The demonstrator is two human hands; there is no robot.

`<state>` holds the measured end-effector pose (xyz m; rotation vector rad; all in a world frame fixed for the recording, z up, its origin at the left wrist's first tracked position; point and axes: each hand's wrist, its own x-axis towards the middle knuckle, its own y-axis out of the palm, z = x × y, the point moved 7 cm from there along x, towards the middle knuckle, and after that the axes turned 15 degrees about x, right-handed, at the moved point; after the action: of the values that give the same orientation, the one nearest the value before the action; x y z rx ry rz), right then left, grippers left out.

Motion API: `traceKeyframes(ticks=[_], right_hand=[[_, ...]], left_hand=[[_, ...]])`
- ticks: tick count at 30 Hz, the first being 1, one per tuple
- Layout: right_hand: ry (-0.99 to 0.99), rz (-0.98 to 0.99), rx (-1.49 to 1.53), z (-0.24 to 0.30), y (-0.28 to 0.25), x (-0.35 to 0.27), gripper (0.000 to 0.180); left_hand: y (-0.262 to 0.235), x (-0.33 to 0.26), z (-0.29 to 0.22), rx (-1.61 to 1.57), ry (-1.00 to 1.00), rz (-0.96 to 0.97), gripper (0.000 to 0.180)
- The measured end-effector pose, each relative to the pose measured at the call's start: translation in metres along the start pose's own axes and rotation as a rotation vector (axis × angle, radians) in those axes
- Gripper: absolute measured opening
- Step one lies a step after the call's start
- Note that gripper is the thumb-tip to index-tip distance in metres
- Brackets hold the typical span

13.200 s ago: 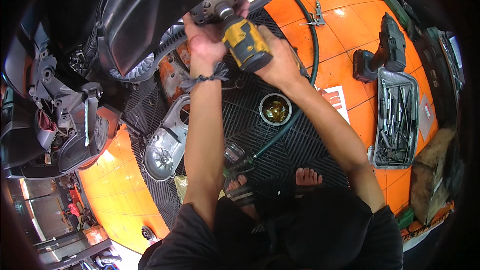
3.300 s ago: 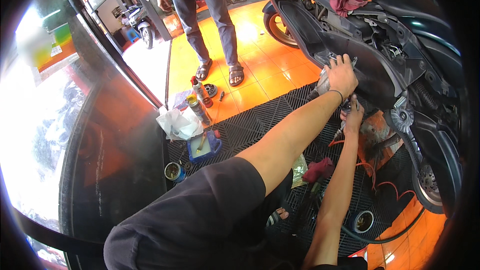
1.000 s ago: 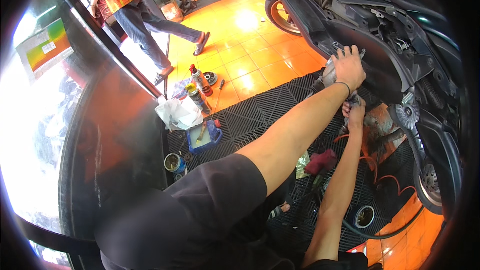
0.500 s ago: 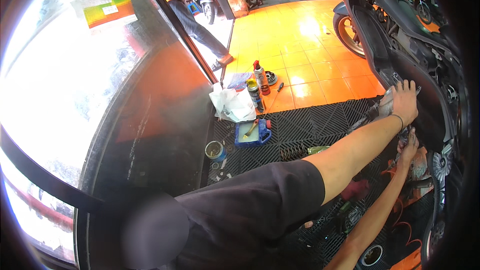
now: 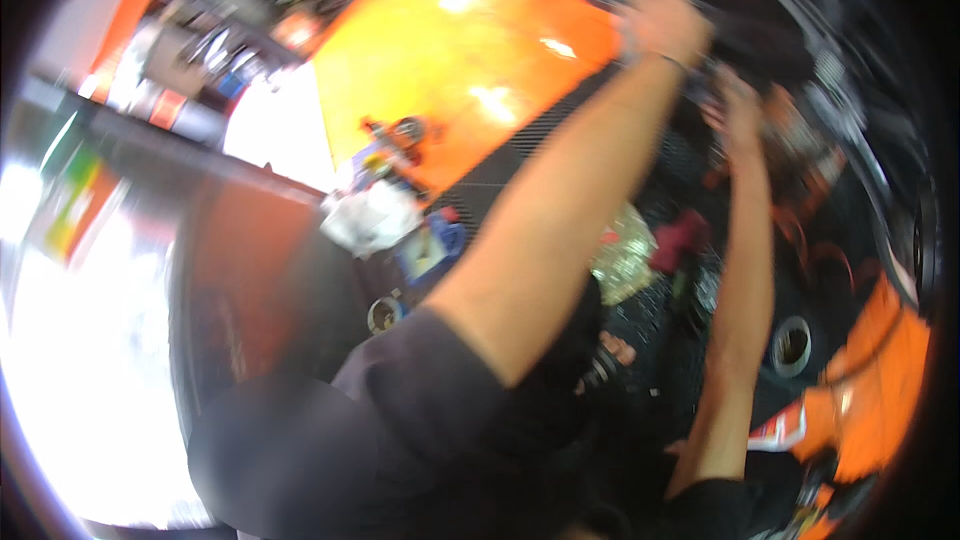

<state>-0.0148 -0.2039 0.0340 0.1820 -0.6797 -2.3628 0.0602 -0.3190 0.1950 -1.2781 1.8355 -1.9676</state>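
Observation:
At the upper right, my left hand (image 5: 665, 22) reaches over to the dark scooter (image 5: 770, 35), its blurred fingers curled over a greyish part against the lower body. Just below and to its right, my right hand (image 5: 738, 108) is closed near the scooter's underside; what it grips is too smeared to make out. Beside the right hand is a pale metal-looking part (image 5: 790, 130) of the machine. A crumpled clear plastic bag (image 5: 622, 258) and a dark red cloth (image 5: 680, 242) lie between my forearms.
The black ridged mat (image 5: 485, 180) borders orange floor tiles (image 5: 400, 60). Left of my left arm are a white plastic bag (image 5: 375, 218), a blue cut-open jug (image 5: 428, 252) and a round tin (image 5: 385, 315). Another round container (image 5: 792, 345) stands at the right. A glass panel (image 5: 100, 360) fills the left.
The view has swung and tilted, blurring the scene. Both hands stay at the scooter. The clear bag shows more fully, and the person by the doorway is out of sight.

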Motion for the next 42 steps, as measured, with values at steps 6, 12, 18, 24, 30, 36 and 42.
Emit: traceKeyframes(ticks=[6, 12, 18, 24, 30, 36, 42], right_hand=[[-0.026, 0.295, 0.016, 0.001, 0.066, -0.018, 0.042], [0.096, 0.203, -0.026, -0.008, 0.062, -0.025, 0.046], [0.082, 0.175, -0.012, -0.036, 0.051, -0.016, 0.045], [0.038, 0.370, 0.242, -0.015, 0.081, -0.022, 0.043], [-0.029, 0.246, 0.057, 0.006, 0.073, -0.018, 0.038], [-0.176, 0.161, -0.044, 0.015, 0.079, -0.027, 0.042], [-0.061, 0.201, 0.078, 0.006, 0.067, -0.022, 0.039]], left_hand=[[0.002, 0.028, 0.022, -0.095, 0.079, -0.067, 0.058], [0.001, 0.021, 0.031, -0.118, 0.068, -0.058, 0.049], [-0.005, 0.019, 0.022, -0.146, 0.088, -0.059, 0.048], [-0.002, 0.024, 0.032, -0.168, 0.132, -0.133, 0.044], [-0.009, 0.017, 0.024, -0.110, 0.036, -0.075, 0.044], [-0.014, 0.012, 0.018, -0.132, 0.061, -0.018, 0.046], [-0.003, 0.016, 0.016, -0.102, 0.083, -0.061, 0.046]])
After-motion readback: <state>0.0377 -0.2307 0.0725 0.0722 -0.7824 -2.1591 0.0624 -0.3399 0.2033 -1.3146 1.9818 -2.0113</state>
